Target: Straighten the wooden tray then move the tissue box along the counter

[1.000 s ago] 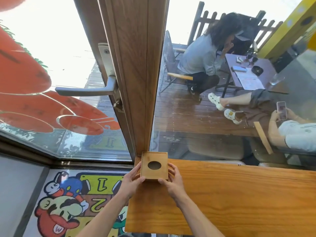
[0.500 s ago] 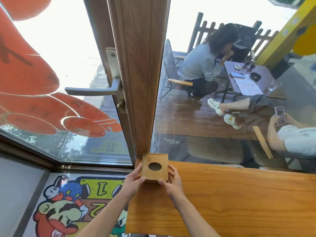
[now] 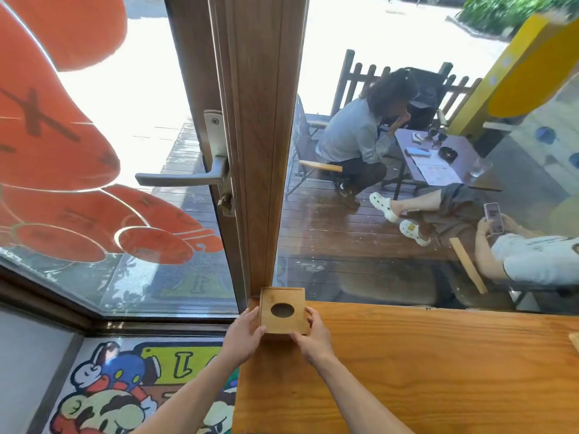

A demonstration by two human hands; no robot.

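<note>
In the head view, a wooden tissue box [image 3: 283, 310] with an oval opening in its top sits at the far left corner of the wooden counter [image 3: 423, 371], its far edge right against the foot of the brown window post [image 3: 260, 136]. Both bare hands hold the box. The left hand [image 3: 242, 335] is curled around the box's left side, fingers along the side wall and thumb near the front corner. The right hand [image 3: 313, 336] grips the right side and the near right corner, with fingers wrapped up the right wall and the thumb on the near edge. The box stands square to the counter's far edge and appears to rest on the wood, though whether it is slightly lifted cannot be told.

At the far right edge of the counter, a pale wooden corner [image 3: 575, 341] pokes into the frame; what it belongs to cannot be told. Left of the counter, below it, a cartoon floor mat [image 3: 119, 396] lies on the floor. Left of the post, a metal door handle [image 3: 188, 178] juts out from a glass door bearing orange decals [image 3: 53, 158]. Beyond the glass on the right, two people sit on a wooden deck [image 3: 329, 227] by a small table [image 3: 438, 158], one of them holding a phone [image 3: 492, 216].
</note>
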